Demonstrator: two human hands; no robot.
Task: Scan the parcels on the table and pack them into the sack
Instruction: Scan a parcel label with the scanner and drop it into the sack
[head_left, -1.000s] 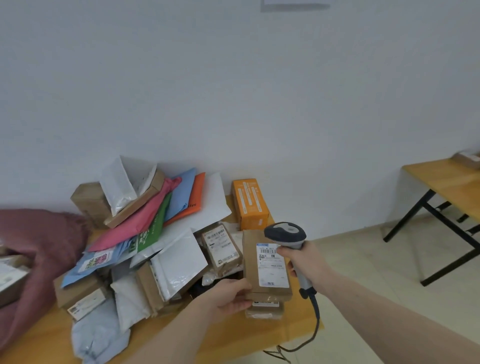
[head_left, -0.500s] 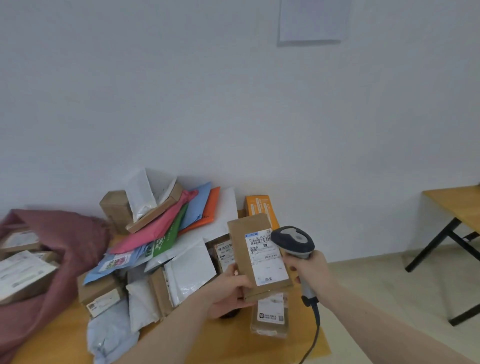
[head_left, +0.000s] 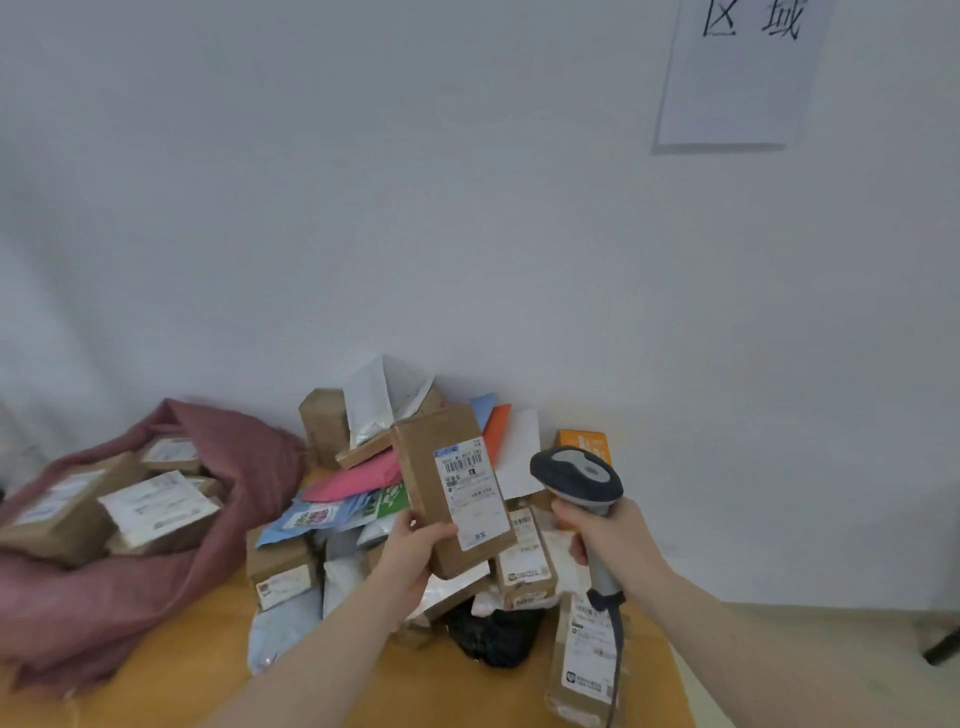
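My left hand (head_left: 413, 553) grips a long brown cardboard parcel (head_left: 427, 478) by its lower end, lifted above the pile with its white barcode label facing me. My right hand (head_left: 605, 540) holds a grey handheld scanner (head_left: 574, 475) by its handle, just right of the parcel. Its head is level with the label. A pile of parcels (head_left: 363, 509), boxes and coloured mailers, lies on the wooden table (head_left: 208, 675) behind and below my hands. The dark red sack (head_left: 244, 457) lies open at the left, with several labelled boxes (head_left: 156, 512) inside.
A flat brown parcel (head_left: 587, 660) lies near the table's right edge under the scanner cable. A black bag (head_left: 493, 634) sits at the pile's front. An orange box (head_left: 584, 444) stands by the white wall. A paper sign (head_left: 737, 73) hangs upper right.
My left hand has lifted the brown parcel off the pile and moved it up and left. The scanner stayed close beside it. My view swung left, showing more of the sack.
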